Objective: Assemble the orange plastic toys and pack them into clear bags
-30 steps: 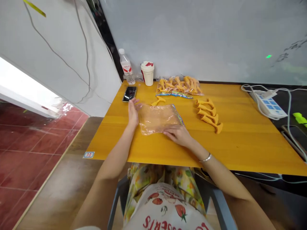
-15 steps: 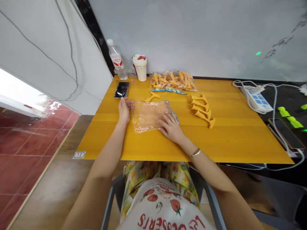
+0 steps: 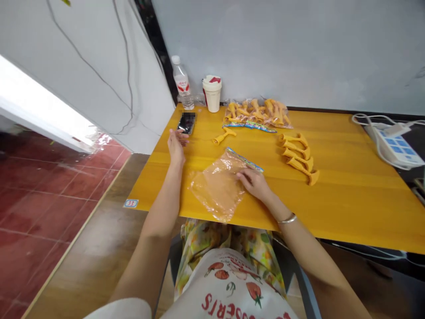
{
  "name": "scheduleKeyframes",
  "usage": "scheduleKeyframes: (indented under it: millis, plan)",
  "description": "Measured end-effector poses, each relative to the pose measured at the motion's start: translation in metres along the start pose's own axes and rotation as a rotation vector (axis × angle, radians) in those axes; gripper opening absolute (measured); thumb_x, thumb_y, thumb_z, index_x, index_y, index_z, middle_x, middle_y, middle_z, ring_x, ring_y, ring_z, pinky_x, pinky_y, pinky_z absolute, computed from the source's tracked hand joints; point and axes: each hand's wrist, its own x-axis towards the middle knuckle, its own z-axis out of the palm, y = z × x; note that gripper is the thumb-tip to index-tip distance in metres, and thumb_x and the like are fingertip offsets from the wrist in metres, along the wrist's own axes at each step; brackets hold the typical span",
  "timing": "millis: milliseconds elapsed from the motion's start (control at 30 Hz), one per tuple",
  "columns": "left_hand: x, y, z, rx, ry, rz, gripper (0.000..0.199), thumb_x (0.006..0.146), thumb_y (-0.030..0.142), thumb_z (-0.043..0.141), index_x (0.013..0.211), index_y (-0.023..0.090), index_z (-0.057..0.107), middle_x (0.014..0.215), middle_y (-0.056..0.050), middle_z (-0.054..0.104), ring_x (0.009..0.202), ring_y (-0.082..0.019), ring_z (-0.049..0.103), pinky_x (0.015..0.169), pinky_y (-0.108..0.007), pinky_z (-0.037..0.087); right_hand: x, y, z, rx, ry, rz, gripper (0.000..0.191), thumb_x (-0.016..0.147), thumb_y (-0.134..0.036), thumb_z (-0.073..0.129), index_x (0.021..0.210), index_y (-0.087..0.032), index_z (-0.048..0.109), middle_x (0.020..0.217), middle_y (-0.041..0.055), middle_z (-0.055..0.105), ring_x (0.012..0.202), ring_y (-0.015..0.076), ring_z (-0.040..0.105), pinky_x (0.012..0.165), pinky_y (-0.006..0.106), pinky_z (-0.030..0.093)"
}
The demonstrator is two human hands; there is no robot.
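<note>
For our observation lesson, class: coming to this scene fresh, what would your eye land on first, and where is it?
The glossy orange-yellow wooden table stands out first, with a row of orange plastic T-shaped pieces at its right and a bagful near the wall. At the front edge, the right hand rests on a clear plastic bag, while the left hand lies near a phone.

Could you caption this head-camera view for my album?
A right hand rests on a clear plastic bag on a yellow wooden table, the left hand near a phone.
</note>
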Motion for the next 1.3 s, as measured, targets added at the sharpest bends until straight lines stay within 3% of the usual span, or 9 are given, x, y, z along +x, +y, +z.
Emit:
scheduleKeyframes:
  millis: [167, 333, 467, 567, 667, 800, 967, 1067, 1300]
  plan:
    - [-0.025, 0.025, 0.004, 0.059, -0.186, 0.206, 0.038, 0.095, 0.054, 0.050, 0.094, 0.020, 0.067, 0.080, -0.004, 0.069, 0.068, -0.014, 0.065, 0.068, -0.025, 0.048, 0.001, 0.018, -0.014, 0.004, 0.260, 0.147, 0.025, 0.100, -0.041, 0.048, 0.095, -0.022, 0.064, 0.089, 0.0076, 0.073, 0.086, 0.0236, 0.067, 0.084, 0.039, 0.051]
    - [-0.094, 0.032, 0.039, 0.375, -1.065, 0.476, 0.019, 0.077, 0.042, 0.077, 0.087, 0.026, 0.076, 0.096, -0.007, 0.075, 0.103, -0.024, 0.068, 0.100, -0.037, 0.047, 0.003, 0.035, -0.019, 0.075, 0.381, 0.278, 0.029, 0.098, -0.046, 0.049, 0.097, -0.021, 0.062, 0.090, 0.0083, 0.073, 0.086, 0.0237, 0.068, 0.080, 0.038, 0.052]
    - [-0.131, 0.016, 0.035, 0.461, -1.375, 0.497, 0.038, 0.063, 0.044, 0.086, 0.099, 0.037, 0.076, 0.122, -0.004, 0.071, 0.129, -0.030, 0.057, 0.117, -0.046, 0.031, 0.004, 0.037, -0.018, 0.121, 0.384, 0.299, 0.029, 0.098, -0.048, 0.048, 0.097, -0.021, 0.061, 0.090, 0.0076, 0.073, 0.088, 0.0220, 0.068, 0.084, 0.036, 0.052]
    - [-0.148, -0.002, 0.010, 0.571, -1.340, 0.394, 0.059, 0.065, 0.053, 0.083, 0.120, 0.039, 0.069, 0.143, -0.006, 0.057, 0.142, -0.036, 0.041, 0.122, -0.054, 0.015, 0.005, 0.036, -0.017, 0.130, 0.360, 0.294, 0.029, 0.098, -0.047, 0.047, 0.096, -0.021, 0.061, 0.092, 0.0082, 0.073, 0.090, 0.0217, 0.068, 0.086, 0.035, 0.052]
    - [-0.162, -0.009, -0.014, 0.860, -1.034, 0.406, 0.066, 0.074, 0.064, 0.071, 0.132, 0.034, 0.063, 0.154, -0.011, 0.043, 0.150, -0.046, 0.018, 0.119, -0.065, 0.002, 0.004, 0.036, -0.015, 0.124, 0.322, 0.288, 0.030, 0.098, -0.048, 0.047, 0.097, -0.022, 0.061, 0.093, 0.0079, 0.073, 0.092, 0.0219, 0.068, 0.088, 0.036, 0.051]
    - [-0.165, 0.013, -0.024, 1.466, -0.736, 0.457, 0.080, 0.091, 0.067, 0.044, 0.149, 0.011, 0.044, 0.159, -0.026, 0.028, 0.146, -0.054, 0.019, 0.111, -0.073, 0.018, 0.004, 0.036, -0.013, 0.128, 0.270, 0.266, 0.033, 0.098, -0.051, 0.047, 0.096, -0.022, 0.063, 0.091, 0.0068, 0.073, 0.089, 0.0224, 0.068, 0.085, 0.037, 0.052]
    - [-0.141, 0.036, -0.019, 1.572, -1.100, 0.706, 0.074, 0.097, 0.062, 0.035, 0.155, 0.015, 0.033, 0.161, -0.016, 0.029, 0.151, -0.034, 0.024, 0.122, -0.051, 0.019, 0.003, 0.037, -0.013, 0.114, 0.224, 0.288, 0.038, 0.097, -0.056, 0.045, 0.097, -0.022, 0.064, 0.090, 0.0070, 0.074, 0.087, 0.0231, 0.068, 0.078, 0.037, 0.053]
    - [-0.126, 0.029, -0.022, 1.497, -1.261, 0.662, 0.073, 0.096, 0.066, 0.033, 0.157, 0.026, 0.026, 0.165, -0.009, 0.022, 0.153, -0.032, 0.016, 0.123, -0.051, 0.017, 0.002, 0.037, -0.014, 0.113, 0.199, 0.311, 0.042, 0.096, -0.059, 0.044, 0.097, -0.022, 0.064, 0.090, 0.0077, 0.074, 0.085, 0.0234, 0.068, 0.072, 0.036, 0.052]
    - [-0.120, 0.004, -0.026, 1.613, -0.882, 0.372, 0.078, 0.098, 0.065, 0.024, 0.160, 0.019, 0.014, 0.166, -0.018, 0.004, 0.152, -0.042, -0.002, 0.120, -0.064, 0.011, 0.001, 0.040, -0.011, 0.112, 0.139, 0.326, 0.040, 0.096, -0.056, 0.045, 0.099, -0.021, 0.065, 0.091, 0.0087, 0.074, 0.080, 0.0237, 0.068, 0.074, 0.038, 0.053]
